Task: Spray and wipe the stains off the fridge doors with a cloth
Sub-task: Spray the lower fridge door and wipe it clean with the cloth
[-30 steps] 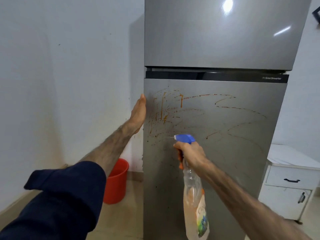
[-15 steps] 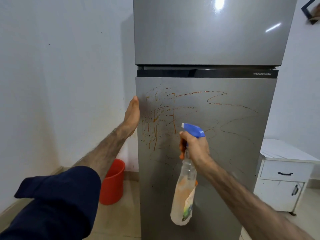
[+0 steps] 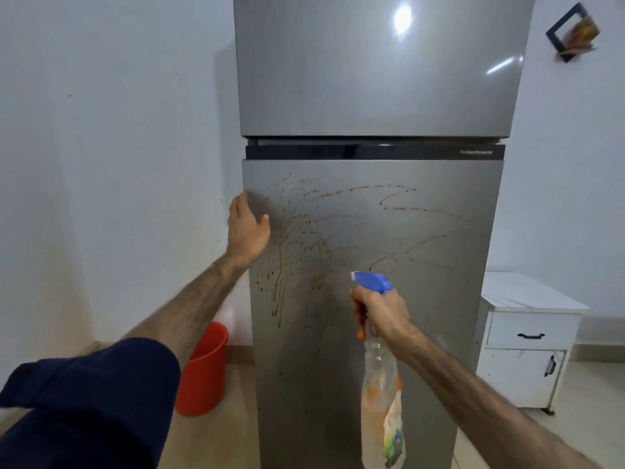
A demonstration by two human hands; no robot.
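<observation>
Lower door (image 3: 422, 299): brushed grey steel, streaked with rusty brown stains (image 3: 287, 252).
Left hand (image 3: 247, 231): spread flat at door's edge.
Right hand (image 3: 382, 309): gripping clear plastic spray bottle (image 3: 380, 411), blue nozzle.
Floor: red bucket (image 3: 203, 370).

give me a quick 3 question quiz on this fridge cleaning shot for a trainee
1. True or false: the stains are on the upper door.
2. Which hand grips the spray bottle? A) left B) right C) neither
3. Fill in: the bucket on the floor left of the fridge is ____.

Key:
1. False. They streak the lower door.
2. B. The right hand grips the bottle by its blue trigger head; the left hand lies open at the lower door's left edge.
3. Red.
</observation>
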